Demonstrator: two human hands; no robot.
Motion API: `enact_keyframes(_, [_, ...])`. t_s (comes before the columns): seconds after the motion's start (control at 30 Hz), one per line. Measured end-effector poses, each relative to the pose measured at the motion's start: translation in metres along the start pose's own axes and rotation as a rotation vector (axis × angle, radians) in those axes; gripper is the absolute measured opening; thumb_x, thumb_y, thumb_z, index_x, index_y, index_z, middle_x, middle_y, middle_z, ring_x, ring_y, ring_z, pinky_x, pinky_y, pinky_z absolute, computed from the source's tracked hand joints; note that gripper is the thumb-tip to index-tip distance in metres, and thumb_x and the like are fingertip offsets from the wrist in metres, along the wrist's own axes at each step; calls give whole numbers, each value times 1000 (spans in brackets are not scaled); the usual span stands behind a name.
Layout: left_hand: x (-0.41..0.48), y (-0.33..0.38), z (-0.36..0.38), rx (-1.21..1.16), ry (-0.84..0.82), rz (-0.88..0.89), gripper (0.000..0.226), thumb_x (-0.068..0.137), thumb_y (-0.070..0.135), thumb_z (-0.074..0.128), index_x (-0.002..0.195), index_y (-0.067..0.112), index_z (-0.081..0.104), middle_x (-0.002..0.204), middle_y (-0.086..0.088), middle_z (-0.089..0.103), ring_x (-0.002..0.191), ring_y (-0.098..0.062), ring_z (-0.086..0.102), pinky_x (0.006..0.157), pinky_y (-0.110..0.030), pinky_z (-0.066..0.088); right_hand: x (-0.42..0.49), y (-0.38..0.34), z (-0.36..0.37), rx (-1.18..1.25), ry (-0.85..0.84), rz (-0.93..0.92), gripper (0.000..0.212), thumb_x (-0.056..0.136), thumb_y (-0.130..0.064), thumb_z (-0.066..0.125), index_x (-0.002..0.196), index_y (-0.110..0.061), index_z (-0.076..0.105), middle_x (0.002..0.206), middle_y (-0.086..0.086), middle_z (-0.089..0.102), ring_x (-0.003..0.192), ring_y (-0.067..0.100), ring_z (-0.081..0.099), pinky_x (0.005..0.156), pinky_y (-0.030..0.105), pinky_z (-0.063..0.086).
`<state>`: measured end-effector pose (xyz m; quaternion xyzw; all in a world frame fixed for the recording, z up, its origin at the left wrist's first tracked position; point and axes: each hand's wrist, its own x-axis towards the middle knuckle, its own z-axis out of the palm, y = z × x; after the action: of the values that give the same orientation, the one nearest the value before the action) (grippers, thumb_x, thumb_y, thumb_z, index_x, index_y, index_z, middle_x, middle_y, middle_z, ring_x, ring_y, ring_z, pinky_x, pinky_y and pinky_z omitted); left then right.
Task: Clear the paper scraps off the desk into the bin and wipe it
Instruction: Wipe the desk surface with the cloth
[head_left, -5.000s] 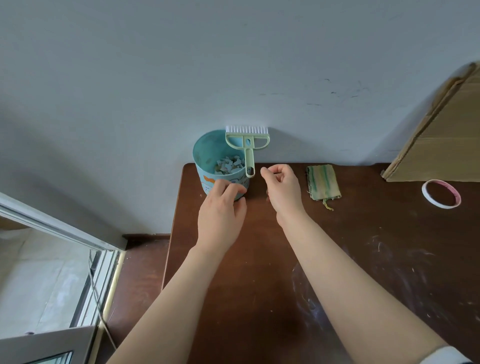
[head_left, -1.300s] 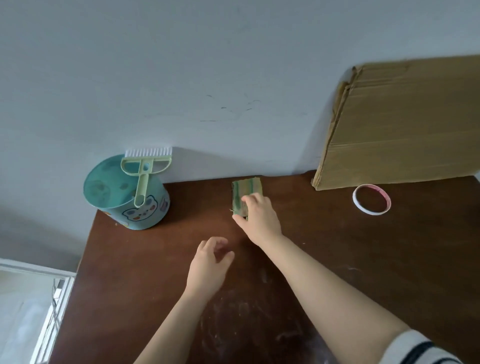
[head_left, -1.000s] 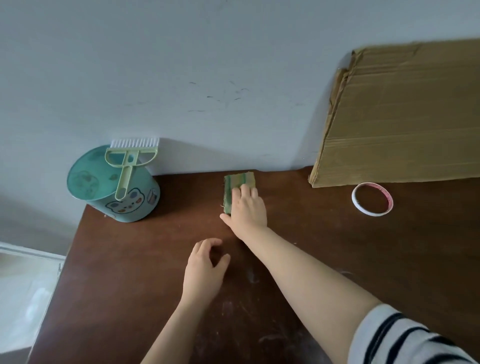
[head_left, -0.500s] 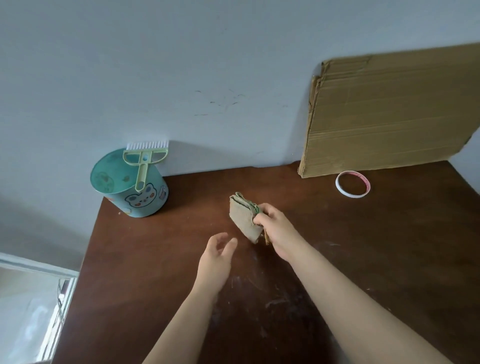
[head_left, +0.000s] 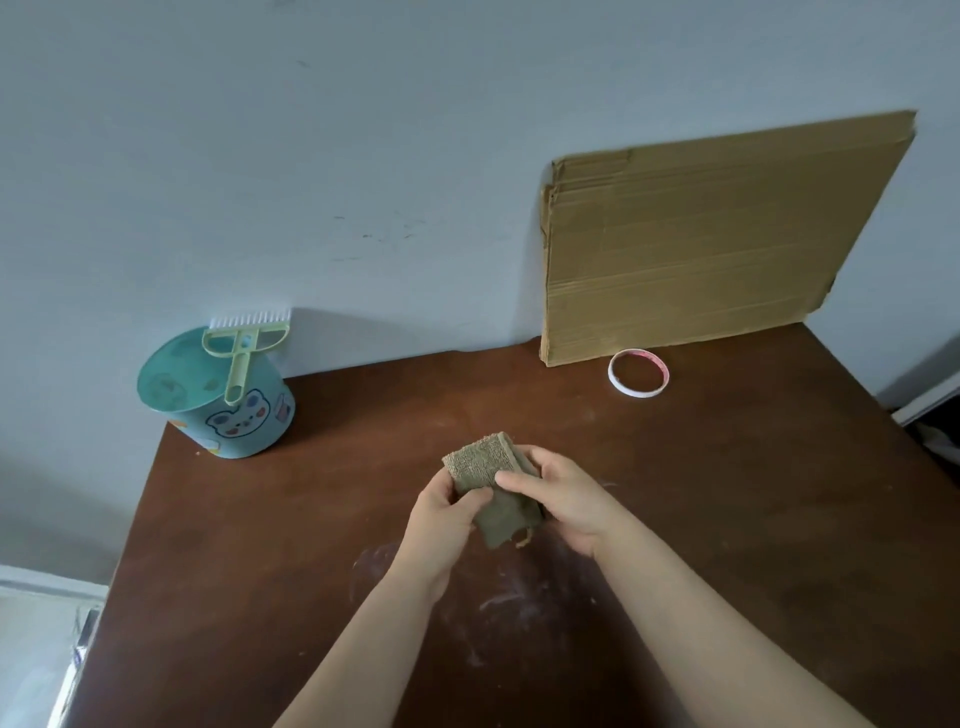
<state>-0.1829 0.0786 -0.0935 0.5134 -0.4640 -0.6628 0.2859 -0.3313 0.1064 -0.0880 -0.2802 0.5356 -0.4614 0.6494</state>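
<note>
Both hands hold a folded olive-green cloth (head_left: 480, 460) above the middle of the dark brown desk (head_left: 727, 519). My left hand (head_left: 444, 512) grips its left side with thumb and fingers. My right hand (head_left: 563, 496) pinches its right side. The teal bin (head_left: 228, 410) with a bear picture stands at the desk's back left corner, lid on. A pale green brush (head_left: 244, 345) lies across the lid. Pale smudges mark the desk in front of my hands.
A flattened cardboard box (head_left: 701, 239) leans on the wall at the back right. A white and pink tape roll (head_left: 639, 372) lies flat in front of it. The desk's left edge drops to the floor beside a window frame.
My right hand lifted the cloth from the back of the desk and brought it toward me. My left hand has risen from the desk and taken hold of the cloth.
</note>
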Motion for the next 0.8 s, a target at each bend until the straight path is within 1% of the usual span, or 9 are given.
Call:
enact_keyframes(0.1, [12,-2,29,28,-7,-24,25,87,6,58,107,19,64,100,-1,71,91,-15,66,81,-31,53,6,-1,-29,-94,92,-22,20,84,-4,65,103,-12,63,103,12,69,93,20,64,85,35,52])
enact_keyframes(0.2, [30,-3,67,117,57,-40,22,87,12,60,106,23,60,101,2,67,87,-14,63,78,-31,50,11,-12,-71,-256,177,-68,16,83,-7,66,97,-15,63,95,3,69,86,14,64,72,21,51])
enact_keyframes(0.27, [48,-3,96,235,132,-33,24,86,18,62,108,24,55,100,5,62,81,-9,57,71,-24,43,15,-22,-107,-432,262,-121,16,83,-11,67,97,-17,61,93,-4,67,83,8,61,63,14,46])
enact_keyframes(0.4, [79,-1,153,491,131,38,31,85,24,63,114,29,52,106,9,54,86,-1,54,66,-16,45,26,-36,-174,-621,391,-193,20,84,-14,66,100,-19,55,96,-8,59,88,9,56,67,20,41])
enact_keyframes(0.5, [97,-3,188,676,103,165,36,86,22,60,122,24,54,114,9,51,86,-2,53,74,-15,40,35,-43,-211,-620,463,-200,30,84,-12,67,108,-21,51,102,-9,57,95,10,54,72,20,40])
enact_keyframes(0.6, [112,-2,211,809,60,251,41,88,19,56,128,22,52,127,10,48,98,-8,56,79,-20,43,41,-49,-235,-554,502,-177,41,83,-10,67,117,-23,47,111,-10,53,102,7,51,81,22,41])
enact_keyframes(0.67, [123,-2,222,904,29,292,46,89,16,53,134,21,47,138,9,42,109,-14,55,88,-27,46,42,-49,-247,-522,522,-172,45,83,-9,67,120,-24,46,116,-7,55,107,7,51,85,24,43])
enact_keyframes(0.73, [134,-2,229,998,8,320,51,89,16,52,139,21,42,144,9,37,117,-18,50,95,-29,43,42,-49,-253,-497,544,-186,45,83,-8,67,121,-23,48,118,-5,57,108,9,54,85,22,43])
enact_keyframes(0.8, [145,-3,236,1089,3,336,52,89,17,52,140,21,39,144,8,36,121,-20,45,97,-29,39,41,-48,-258,-493,553,-192,46,83,-8,67,121,-23,48,117,-5,58,106,7,54,79,15,40])
